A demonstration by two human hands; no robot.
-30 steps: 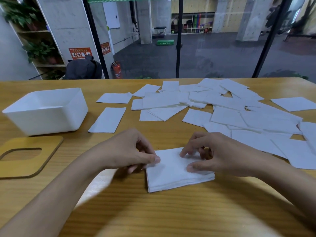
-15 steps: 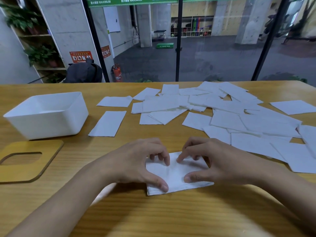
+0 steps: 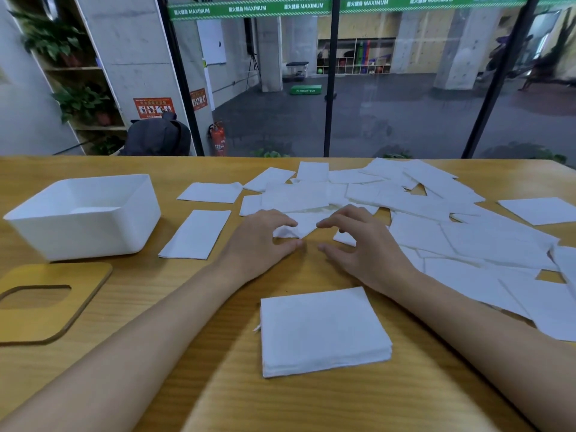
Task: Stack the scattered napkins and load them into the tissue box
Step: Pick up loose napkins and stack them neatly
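Note:
A neat stack of white napkins (image 3: 324,330) lies on the wooden table near its front edge, with no hand on it. Beyond it, my left hand (image 3: 258,241) and my right hand (image 3: 364,247) hover with fingers spread, both at the near edge of the scattered napkins (image 3: 405,201). The fingertips of my left hand touch the corner of one loose napkin (image 3: 299,226); neither hand grips anything. The white tissue box (image 3: 90,213) stands open at the left. A single napkin (image 3: 196,233) lies beside it.
The wooden lid with a slot (image 3: 46,302) lies flat at the front left, close to the box. Loose napkins cover the right half of the table (image 3: 218,400) up to the right edge. A glass wall runs behind the table's far edge.
Both hands have let go of the stack and moved forward to the scattered napkins. The stack stays where it was squared.

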